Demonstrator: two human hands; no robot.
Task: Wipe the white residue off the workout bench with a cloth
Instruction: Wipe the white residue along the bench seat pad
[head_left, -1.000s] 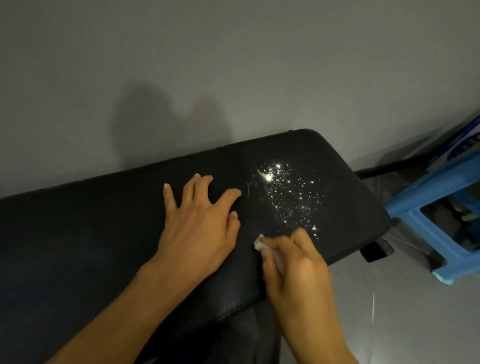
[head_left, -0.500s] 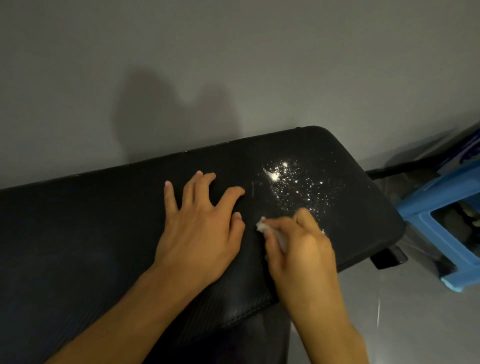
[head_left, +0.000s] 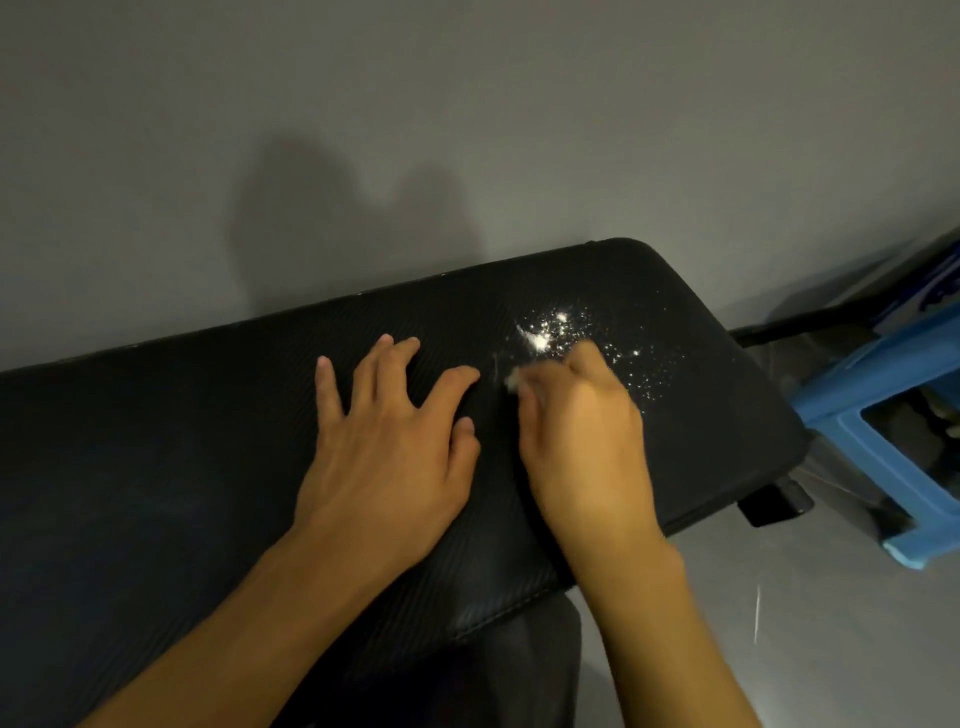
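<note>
Now we judge ourselves to be in the wiping stroke itself, and early in it. Our right grip (head_left: 582, 431) is bunched, fingers curled over a small pale cloth (head_left: 513, 378) of which only a crumpled corner peeps out on the thumb side. The hand is blurred, so we cannot tell how the fingers lie over the rest of the cloth. It sits on the black padded workout bench (head_left: 182, 467), at the near left edge of the white residue (head_left: 543, 340), knuckles just beside the thickest clump. Our left grip (head_left: 387, 457) lies flat just beside the right one, fingers straight and spread, palm on the pad, holding nothing. We take it to be steadying us.

The residue is a scatter of powdery specks near the bench's right end: one dense patch toward the wall (head_left: 467, 130) and a thin spray trailing toward the near edge. Nearly all of it looks unwiped, so the task seems barely begun.

As we judge it, the next move calls for pressing the cloth down and sweeping it through the clump and across the spray. The powder should gather into the cloth rather than scatter off the end toward the blue plastic stool (head_left: 852, 395) and the floor (head_left: 831, 623). The ribbed cover may trap grains, so several passes seem likely.
</note>
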